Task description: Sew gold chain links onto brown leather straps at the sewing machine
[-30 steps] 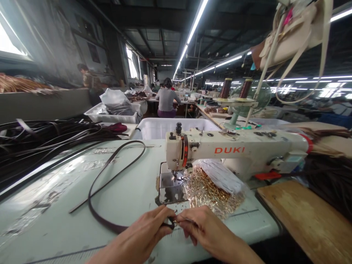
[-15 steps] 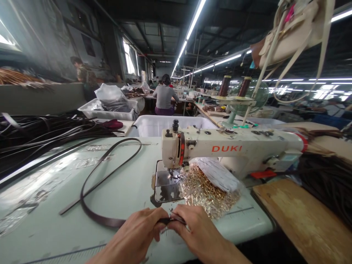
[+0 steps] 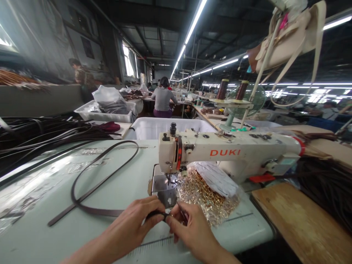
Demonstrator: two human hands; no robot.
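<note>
My left hand (image 3: 134,223) pinches the near end of a long dark brown leather strap (image 3: 93,190) that loops over the pale green table (image 3: 55,220). Close against it, my right hand (image 3: 189,229) is closed on the strap's tip and on a small thin metal piece that I cannot make out. Both hands sit just in front of the needle plate (image 3: 165,187) of a white DUKI sewing machine (image 3: 228,150). A clear bag of gold chain and rings (image 3: 209,192) lies under the machine arm, right of my hands.
A heap of dark straps (image 3: 41,135) covers the table's left. White bins (image 3: 154,128) stand behind the machine, a wooden board (image 3: 299,220) lies at the right, and thread cones (image 3: 222,90) and a fan (image 3: 247,101) stand behind. A beige handbag (image 3: 288,40) hangs overhead. Seated workers are far back.
My hands have moved forward toward the needle plate with the strap end. The strap's loop on the table has slid left and flattened.
</note>
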